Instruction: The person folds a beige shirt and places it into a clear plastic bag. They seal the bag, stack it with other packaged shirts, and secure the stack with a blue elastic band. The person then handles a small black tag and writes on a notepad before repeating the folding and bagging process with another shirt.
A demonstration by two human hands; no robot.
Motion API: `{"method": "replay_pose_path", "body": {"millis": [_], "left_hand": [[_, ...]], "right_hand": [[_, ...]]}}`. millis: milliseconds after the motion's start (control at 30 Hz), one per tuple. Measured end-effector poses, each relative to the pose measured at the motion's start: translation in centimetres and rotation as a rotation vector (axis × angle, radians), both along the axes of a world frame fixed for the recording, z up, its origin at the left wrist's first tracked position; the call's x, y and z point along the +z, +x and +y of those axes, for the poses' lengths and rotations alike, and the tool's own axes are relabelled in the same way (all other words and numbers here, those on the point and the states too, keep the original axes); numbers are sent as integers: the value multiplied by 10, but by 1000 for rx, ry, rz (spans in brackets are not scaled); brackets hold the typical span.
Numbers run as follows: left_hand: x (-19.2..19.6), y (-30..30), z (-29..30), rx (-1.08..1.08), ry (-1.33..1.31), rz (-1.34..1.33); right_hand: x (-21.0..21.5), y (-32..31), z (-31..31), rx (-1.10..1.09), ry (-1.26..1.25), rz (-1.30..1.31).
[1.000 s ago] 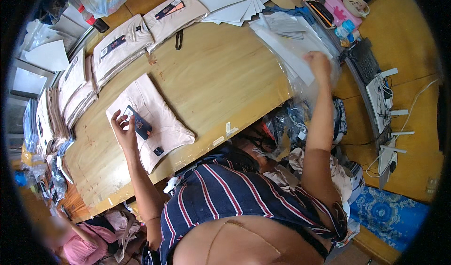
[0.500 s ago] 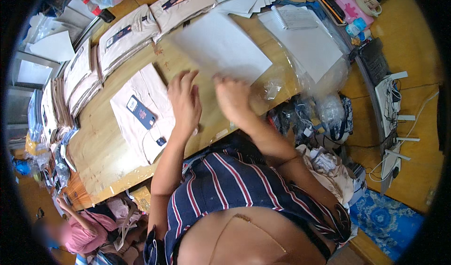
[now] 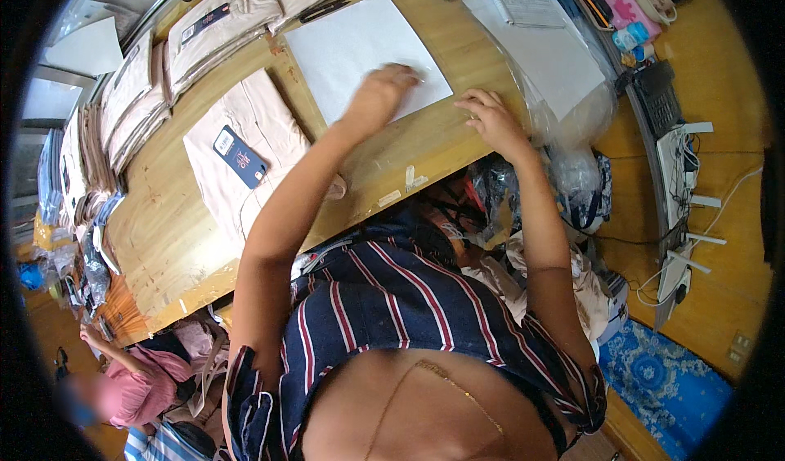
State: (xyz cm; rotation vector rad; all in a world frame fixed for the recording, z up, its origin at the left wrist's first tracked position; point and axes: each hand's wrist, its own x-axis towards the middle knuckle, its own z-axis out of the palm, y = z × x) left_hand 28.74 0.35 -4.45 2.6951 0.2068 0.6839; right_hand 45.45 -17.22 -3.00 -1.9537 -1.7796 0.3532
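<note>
Right now my left hand [image 3: 378, 97] lies flat, fingers together, on the near right corner of the white sheet [image 3: 360, 44]; my right hand [image 3: 491, 117], loosely curled and empty, rests on the wooden table [image 3: 163, 232] just right of it, so left is nearer.

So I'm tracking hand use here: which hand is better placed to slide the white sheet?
Probably the left hand: it already rests on the white sheet, while the right hand lies on the bare wooden table beside it.
</note>
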Motion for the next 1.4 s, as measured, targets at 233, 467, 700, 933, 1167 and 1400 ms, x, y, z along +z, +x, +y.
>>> {"method": "replay_pose_path", "body": {"millis": [233,467,700,933,1167,1400], "left_hand": [[-12,19,-32,-121,-98,239],[-11,19,-33,-100,7,282],[-15,20,-38,-52,245,287],[-17,23,-41,45,273,359],[-13,26,-31,37,126,268],[-9,-21,-23,108,252,326]], "right_hand": [[1,2,-4,24,0,128],[0,8,11,4,9,140],[-4,9,5,105,234,69],[-9,-17,-34,22,443,-125],[3,-27,-56,11,261,-292],[20,-34,-29,15,131,-342]]}}
